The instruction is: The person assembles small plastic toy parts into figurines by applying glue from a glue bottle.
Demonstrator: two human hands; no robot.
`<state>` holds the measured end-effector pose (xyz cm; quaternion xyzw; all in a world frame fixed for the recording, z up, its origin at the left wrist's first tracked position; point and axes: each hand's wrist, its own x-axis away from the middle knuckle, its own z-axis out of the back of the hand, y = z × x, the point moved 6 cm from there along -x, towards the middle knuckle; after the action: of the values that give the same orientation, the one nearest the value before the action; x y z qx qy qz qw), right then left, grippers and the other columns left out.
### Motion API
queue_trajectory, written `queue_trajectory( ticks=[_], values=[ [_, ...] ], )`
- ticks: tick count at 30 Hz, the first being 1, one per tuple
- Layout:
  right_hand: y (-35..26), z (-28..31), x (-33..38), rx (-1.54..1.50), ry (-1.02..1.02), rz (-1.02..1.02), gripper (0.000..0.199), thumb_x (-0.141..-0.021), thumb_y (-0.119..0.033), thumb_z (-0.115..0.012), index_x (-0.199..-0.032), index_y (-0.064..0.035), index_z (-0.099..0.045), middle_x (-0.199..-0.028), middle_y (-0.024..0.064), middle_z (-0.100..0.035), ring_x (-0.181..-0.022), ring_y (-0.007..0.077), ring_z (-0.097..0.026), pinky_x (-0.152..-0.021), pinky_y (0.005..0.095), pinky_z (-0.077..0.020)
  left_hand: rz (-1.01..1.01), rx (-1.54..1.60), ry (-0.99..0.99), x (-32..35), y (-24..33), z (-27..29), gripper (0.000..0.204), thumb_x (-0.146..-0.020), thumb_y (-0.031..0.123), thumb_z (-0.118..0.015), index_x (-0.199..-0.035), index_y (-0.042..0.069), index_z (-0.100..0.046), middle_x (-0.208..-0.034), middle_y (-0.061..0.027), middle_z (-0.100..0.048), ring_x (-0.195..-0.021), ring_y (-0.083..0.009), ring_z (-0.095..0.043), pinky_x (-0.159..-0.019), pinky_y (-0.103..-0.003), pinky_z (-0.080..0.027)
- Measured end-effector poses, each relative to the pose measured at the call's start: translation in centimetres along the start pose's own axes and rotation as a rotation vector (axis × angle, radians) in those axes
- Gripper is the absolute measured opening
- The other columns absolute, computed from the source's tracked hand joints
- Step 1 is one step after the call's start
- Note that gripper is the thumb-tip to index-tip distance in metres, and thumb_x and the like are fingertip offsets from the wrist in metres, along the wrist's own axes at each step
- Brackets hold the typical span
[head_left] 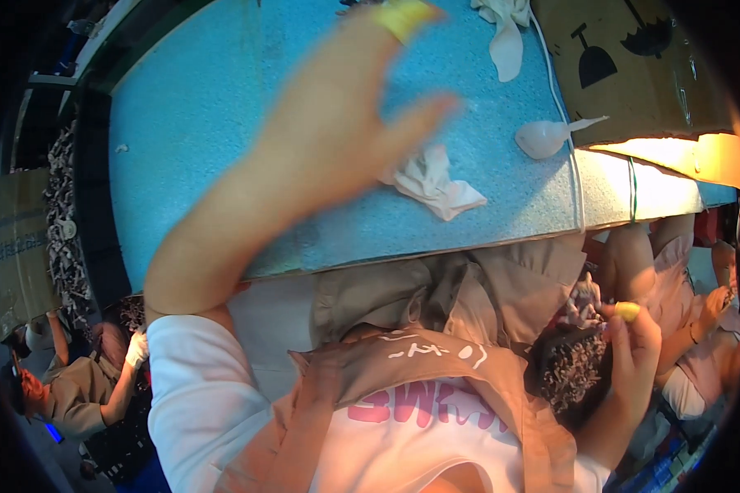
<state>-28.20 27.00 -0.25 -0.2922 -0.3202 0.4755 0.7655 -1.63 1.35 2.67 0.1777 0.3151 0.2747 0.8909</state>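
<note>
A small greyish piece [585,301] stands at the fingertips of the right hand [638,343], low on the right beside the person's lap. Thumb and finger are drawn close together there, one finger bearing a yellow wrapping; whether they grip the piece cannot be told. Just below lies a heap of similar knobbly pieces [569,374] in a dark holder. The left hand [337,123] — blurred, thumb and forefinger spread wide, a yellow wrapping near a fingertip — reaches over the blue tabletop [185,131]. Near its thumb lies a crumpled white cloth [437,185]; farther right rests a rounded white object [543,138] with a thin tail, beside a white cord [573,177]. A second white scrap [506,41] lies near the upper edge, next to a cardboard box [633,62]. Outward, a brown apron [444,361] covers the person's front. Two other people are seated beyond — a co-worker [78,382] at lower left, wearing a pale glove [137,350], and another person [686,329] at right.
</note>
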Motion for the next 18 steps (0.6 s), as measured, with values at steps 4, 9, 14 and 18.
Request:
queue_trajectory(
  ticks=[4,9,14,18],
  values=[
    [0.5,5.1,4.6,0.582,-0.263,-0.434,0.019,-0.08,-0.003,-0.06,-0.098,0.0017,-0.057,-0.063,-0.0003,-0.05,-0.056,0.0051,-0.043,-0.049,0.0199,-0.0323,0.318,-0.364,-0.041,-2.6,-2.8,2.4,0.042,-0.08,0.026,-0.062,-0.108,-0.005,-0.053,-0.084,-0.0195,-0.056,-0.079,-0.0335,-0.054,-0.069,-0.038,-0.043],
    [-2.3,0.5,-0.3,0.43,0.009,-0.002,0.029,-0.074,-0.004,-0.065,-0.102,0.0013,-0.057,-0.058,0.0041,-0.047,-0.052,0.0101,-0.045,-0.049,0.0238,-0.0359,0.594,-0.488,-0.384,-0.7,-8.6,-0.1,0.062,-0.073,0.035,-0.072,-0.117,-0.003,-0.051,-0.089,-0.0111,-0.064,-0.077,-0.0175,-0.061,-0.067,-0.028,-0.046],
    [-6.1,-4.9,-6.6,0.067,0.156,0.303,0.039,-0.074,-0.006,-0.066,-0.111,-0.0021,-0.054,-0.088,0.0089,-0.057,-0.064,0.0155,-0.051,-0.058,0.0285,-0.0443,0.405,-0.143,-0.183,-0.6,-7.2,-0.3,0.056,-0.073,0.04,-0.07,-0.107,-0.003,-0.056,-0.076,-0.0066,-0.064,-0.062,-0.0144,-0.057,-0.055,-0.025,-0.043],
    [-8.4,-7.8,-10.5,0.246,0.362,0.386,0.038,-0.074,-0.01,-0.068,-0.108,-0.0006,-0.053,-0.09,0.0102,-0.057,-0.064,0.0177,-0.053,-0.06,0.0297,-0.0454,0.528,0.72,-0.078,-0.5,-4.8,-2.5,0.047,-0.08,0.028,-0.063,-0.119,0.007,-0.046,-0.097,-0.0077,-0.061,-0.074,-0.0122,-0.056,-0.06,-0.022,-0.042]
  ],
)
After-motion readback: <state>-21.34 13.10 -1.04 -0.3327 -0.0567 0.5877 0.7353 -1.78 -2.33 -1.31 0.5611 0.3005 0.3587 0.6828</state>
